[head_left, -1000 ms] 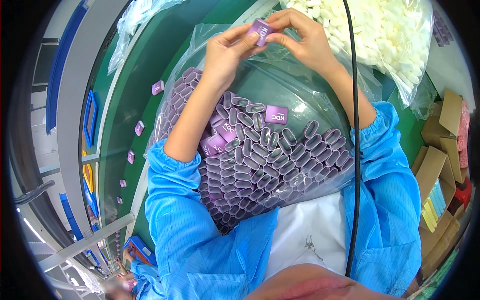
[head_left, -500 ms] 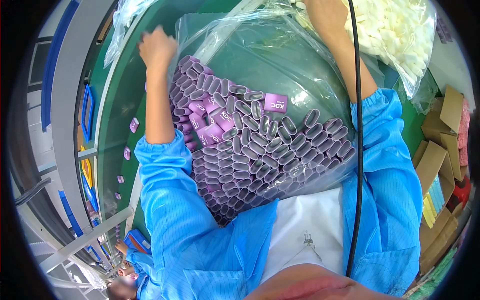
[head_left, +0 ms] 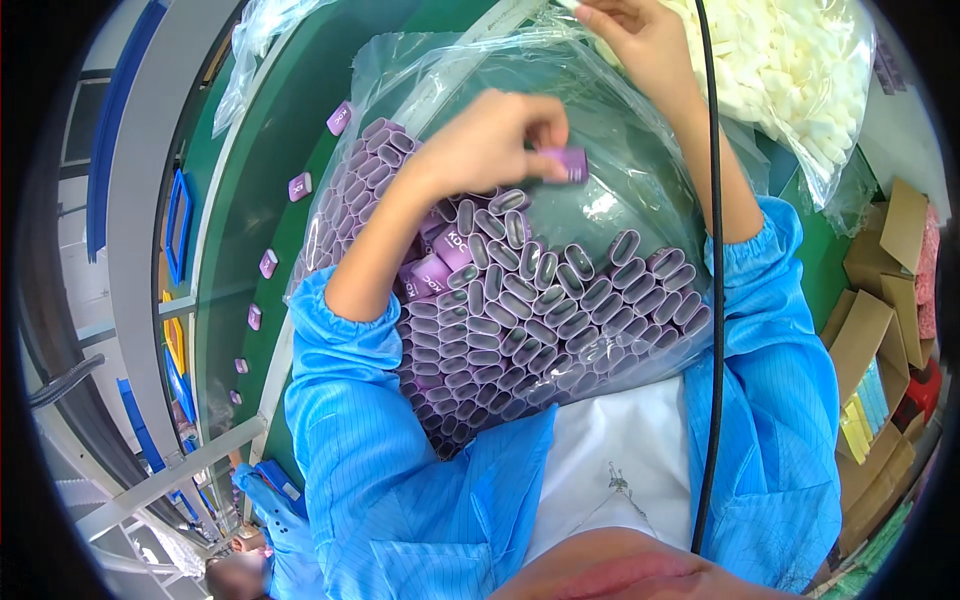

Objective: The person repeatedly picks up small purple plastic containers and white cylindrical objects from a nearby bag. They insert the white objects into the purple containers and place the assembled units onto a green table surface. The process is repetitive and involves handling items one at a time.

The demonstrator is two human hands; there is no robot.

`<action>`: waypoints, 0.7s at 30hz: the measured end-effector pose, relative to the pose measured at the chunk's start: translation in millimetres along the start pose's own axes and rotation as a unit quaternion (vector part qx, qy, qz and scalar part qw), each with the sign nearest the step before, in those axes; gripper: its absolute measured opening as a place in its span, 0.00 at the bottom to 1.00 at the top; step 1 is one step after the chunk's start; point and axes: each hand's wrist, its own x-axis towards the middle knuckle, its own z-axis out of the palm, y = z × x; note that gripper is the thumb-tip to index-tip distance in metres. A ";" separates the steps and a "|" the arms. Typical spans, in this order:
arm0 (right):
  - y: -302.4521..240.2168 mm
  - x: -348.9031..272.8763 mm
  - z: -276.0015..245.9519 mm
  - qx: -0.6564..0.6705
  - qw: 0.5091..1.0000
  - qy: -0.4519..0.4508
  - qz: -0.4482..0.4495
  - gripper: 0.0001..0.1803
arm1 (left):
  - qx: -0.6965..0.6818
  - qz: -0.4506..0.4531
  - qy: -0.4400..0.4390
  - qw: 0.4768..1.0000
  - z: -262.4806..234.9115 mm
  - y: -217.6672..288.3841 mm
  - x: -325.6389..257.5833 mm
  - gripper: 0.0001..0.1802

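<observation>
My left hand (head_left: 500, 140), blurred by motion, pinches a short purple oval sleeve (head_left: 570, 165) between thumb and fingers. It hovers above a clear plastic bag (head_left: 640, 150) spread open on the green surface. Inside the bag lie many purple oval sleeves (head_left: 520, 285), mostly standing on end with their hollow openings up; a few lie on their sides (head_left: 432, 272). My right hand (head_left: 640, 35) is at the far edge, fingers pinched on a small white piece (head_left: 568, 4), partly cut off by the picture edge.
A bag of cream-white pieces (head_left: 790, 75) lies at the far right. Several filled purple pieces (head_left: 300, 187) stand in a row on the green belt at left. A black cable (head_left: 714, 300) hangs in front. Cardboard boxes (head_left: 870, 340) stand at right; a co-worker in blue (head_left: 285, 530) is at lower left.
My left hand has moved right from the belt to over the bag and taken up the purple sleeve lying there. Two purple pieces now show on the belt where my left arm was.
</observation>
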 end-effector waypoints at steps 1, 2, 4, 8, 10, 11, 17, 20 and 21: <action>-0.8 0.1 3.6 0.092 0.995 -0.033 0.003 0.09 | -0.035 0.019 0.074 0.996 -4.9 -5.6 1.7 0.15; -3.6 -1.3 4.6 0.112 0.993 -0.049 0.005 0.08 | -0.070 0.039 0.148 0.986 -9.6 -11.4 3.8 0.16; -13.6 -9.7 9.8 0.153 0.985 -0.083 0.010 0.07 | -0.085 0.010 0.304 0.949 -13.4 -35.7 9.3 0.18; -0.6 -10.8 9.0 0.024 0.990 -0.111 -0.078 0.10 | -0.108 0.023 0.353 0.929 -13.5 -42.6 13.4 0.17; 3.0 -10.7 8.8 -0.007 0.990 -0.107 -0.087 0.10 | -0.058 0.025 0.359 0.931 -10.6 -34.2 13.0 0.16; 3.8 -10.8 8.9 -0.023 0.990 -0.104 -0.091 0.10 | -0.018 0.029 0.356 0.934 -10.5 -25.4 11.6 0.15; 1.0 -14.0 10.6 0.078 0.984 -0.139 -0.085 0.09 | -0.079 0.066 0.364 0.925 -6.6 -32.1 9.3 0.15; 7.8 -7.8 5.8 0.103 0.972 -0.151 -0.144 0.12 | -0.237 0.053 0.360 0.901 -4.1 -28.3 10.4 0.15; 8.6 -8.2 6.4 0.097 0.973 -0.132 -0.165 0.12 | -0.297 0.041 0.353 0.886 -3.4 -26.1 11.1 0.15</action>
